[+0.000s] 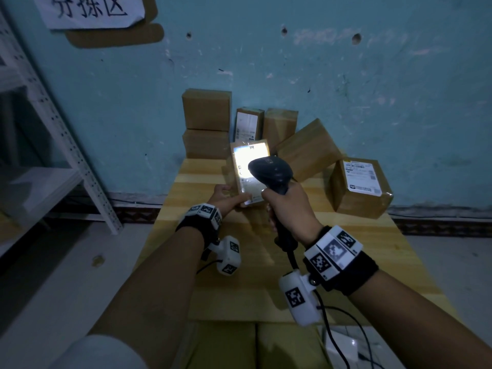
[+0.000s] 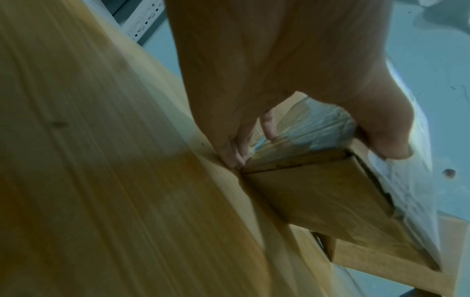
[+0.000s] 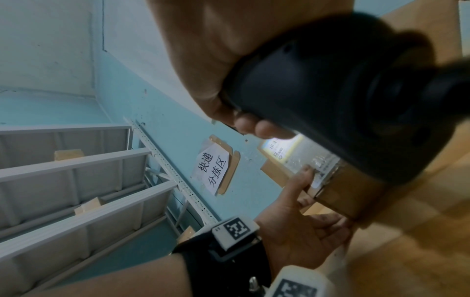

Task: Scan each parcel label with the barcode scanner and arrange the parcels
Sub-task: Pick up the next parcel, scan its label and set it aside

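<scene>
The room is dim and bluish. Glare whites out the lit label on the tilted brown cardboard parcel point(image 1: 250, 166). Both wrist views are motion-blurred, with edges strongly curved.

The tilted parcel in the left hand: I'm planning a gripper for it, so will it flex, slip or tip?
The parcel is probably stiff: its cardboard edges stay square. Its glossy film may be slippery. Propped on one edge by the left hand, it would likely tip if released.

A brown cardboard parcel point(image 1: 246, 171) is tilting up off the desk, its white label point(image 1: 250, 169) glowing under a black barcode scanner point(image 1: 271, 173); more brown parcels point(image 1: 360, 183) are sitting behind.
</scene>
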`<state>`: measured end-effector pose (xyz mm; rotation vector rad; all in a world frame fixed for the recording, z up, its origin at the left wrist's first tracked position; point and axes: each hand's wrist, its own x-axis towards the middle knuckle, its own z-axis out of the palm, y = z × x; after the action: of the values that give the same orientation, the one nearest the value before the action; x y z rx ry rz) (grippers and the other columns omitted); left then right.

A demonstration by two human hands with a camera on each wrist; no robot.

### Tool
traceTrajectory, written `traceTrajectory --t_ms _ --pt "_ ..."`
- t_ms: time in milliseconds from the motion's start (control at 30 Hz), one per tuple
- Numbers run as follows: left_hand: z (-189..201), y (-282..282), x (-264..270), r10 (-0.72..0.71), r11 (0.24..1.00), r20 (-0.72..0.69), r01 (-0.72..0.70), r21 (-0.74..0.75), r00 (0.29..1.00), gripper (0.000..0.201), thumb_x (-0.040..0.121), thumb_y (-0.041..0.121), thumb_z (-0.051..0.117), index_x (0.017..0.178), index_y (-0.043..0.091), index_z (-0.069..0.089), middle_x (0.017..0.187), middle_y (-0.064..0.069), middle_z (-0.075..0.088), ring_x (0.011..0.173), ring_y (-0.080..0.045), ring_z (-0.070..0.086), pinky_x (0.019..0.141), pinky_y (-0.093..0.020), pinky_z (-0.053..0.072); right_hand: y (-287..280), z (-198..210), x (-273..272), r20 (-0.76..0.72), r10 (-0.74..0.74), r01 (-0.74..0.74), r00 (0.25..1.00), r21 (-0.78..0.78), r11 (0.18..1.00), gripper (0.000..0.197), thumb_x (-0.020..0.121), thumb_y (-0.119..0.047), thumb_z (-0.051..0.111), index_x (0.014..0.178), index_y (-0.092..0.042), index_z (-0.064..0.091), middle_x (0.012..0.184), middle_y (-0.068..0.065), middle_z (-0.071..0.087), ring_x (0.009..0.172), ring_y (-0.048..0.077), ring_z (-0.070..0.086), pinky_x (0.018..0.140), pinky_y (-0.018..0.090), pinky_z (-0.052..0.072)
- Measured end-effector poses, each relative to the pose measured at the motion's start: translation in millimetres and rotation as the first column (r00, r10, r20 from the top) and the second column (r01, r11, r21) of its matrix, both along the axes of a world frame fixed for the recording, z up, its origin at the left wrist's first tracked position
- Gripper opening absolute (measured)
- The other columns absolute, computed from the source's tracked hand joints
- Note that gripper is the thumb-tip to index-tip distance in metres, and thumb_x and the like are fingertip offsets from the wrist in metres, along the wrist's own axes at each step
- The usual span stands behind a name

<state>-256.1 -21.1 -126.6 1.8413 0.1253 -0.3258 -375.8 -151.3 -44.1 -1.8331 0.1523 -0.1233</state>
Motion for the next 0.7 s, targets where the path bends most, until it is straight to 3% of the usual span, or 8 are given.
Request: traceTrajectory --t_ms 167,367,467,533,600,633,700 --pt "-2 0 3 -0.002 1.0 -0.002 0.002 -0.003 1.0 0.073 0.073 0.03 0.076 0.131 0.012 0.036 0.124 -0.014 0.055 0.107 -0.026 0.057 0.097 -0.034 0.046 1 -3 1 -0.012 0.004 -0.003 1.0 0.025 1.0 0.025 0.083 -0.012 0.056 0.06 -0.011 0.047 0.047 0.009 0.045 0.034 0.022 0.042 0.039 0.023 0.036" --pt "-1 -2 1 0.015 1.0 0.013 -0.015 -0.001 1.0 0.072 0.075 0.028 0.076 0.132 0.008 0.037 0.127 -0.016 0.054 0.104 -0.025 0.056 0.089 -0.032 0.045 1 -3 4 -0.011 0.002 -0.001 1.0 0.057 0.998 0.027 0.083 -0.01 0.055 0.057 -0.009 0.047 0.044 0.007 0.045 0.034 0.022 0.042 0.04 0.024 0.037" --pt "-1 -1 1 0.018 1.0 0.006 -0.019 0.017 1.0 0.071 0.075 0.03 0.075 0.132 0.01 0.038 0.121 -0.013 0.056 0.103 -0.024 0.057 0.085 -0.03 0.044 0 -5 4 -0.006 0.006 -0.006 1.0 0.06 0.998 0.025 0.084 -0.011 0.055 0.06 -0.01 0.048 0.044 0.006 0.046 0.032 0.019 0.043 0.04 0.024 0.037" --pt "1 0 0 0.016 1.0 -0.011 -0.016 0.009 1.0 0.074 0.073 0.034 0.075 0.132 0.011 0.037 0.113 -0.01 0.054 0.106 -0.025 0.057 0.09 -0.031 0.045 0 -6 4 0.004 -0.001 0.001 1.0 0.058 0.998 0.021 0.085 -0.012 0.056 0.064 -0.01 0.049 0.045 0.006 0.048 0.032 0.018 0.044 0.04 0.024 0.038" --pt "4 -1 -3 0.009 1.0 -0.023 -0.01 -0.004 1.0 0.089 0.06 0.048 0.079 0.131 0.013 0.037 0.117 -0.006 0.055 0.113 -0.027 0.056 0.101 -0.038 0.044 -2 -9 7 0.039 -0.041 0.039 0.998 0.062 0.997 0.016 0.084 -0.012 0.057 0.07 -0.009 0.052 0.049 0.008 0.053 0.039 0.024 0.052 0.045 0.03 0.042" --pt "4 -1 -2 0.014 1.0 -0.023 -0.015 -0.016 1.0 0.099 0.051 0.055 0.079 0.13 0.014 0.037 0.123 -0.008 0.056 0.115 -0.028 0.056 0.103 -0.042 0.043 -3 -11 9 0.065 -0.071 0.067 0.995 0.062 0.996 0.012 0.083 -0.013 0.058 0.073 -0.007 0.055 0.054 0.01 0.057 0.049 0.028 0.059 0.052 0.035 0.046" --pt "3 -3 3 0.026 0.999 -0.039 -0.027 -0.022 0.999 0.103 0.047 0.058 0.077 0.13 0.011 0.037 0.126 -0.017 0.057 0.116 -0.034 0.056 0.101 -0.047 0.045 -10 -14 17 0.098 -0.142 0.14 0.985 0.024 0.99 0.012 0.079 -0.017 0.061 0.075 -0.007 0.058 0.063 0.009 0.061 0.066 0.029 0.061 0.063 0.038 0.046"
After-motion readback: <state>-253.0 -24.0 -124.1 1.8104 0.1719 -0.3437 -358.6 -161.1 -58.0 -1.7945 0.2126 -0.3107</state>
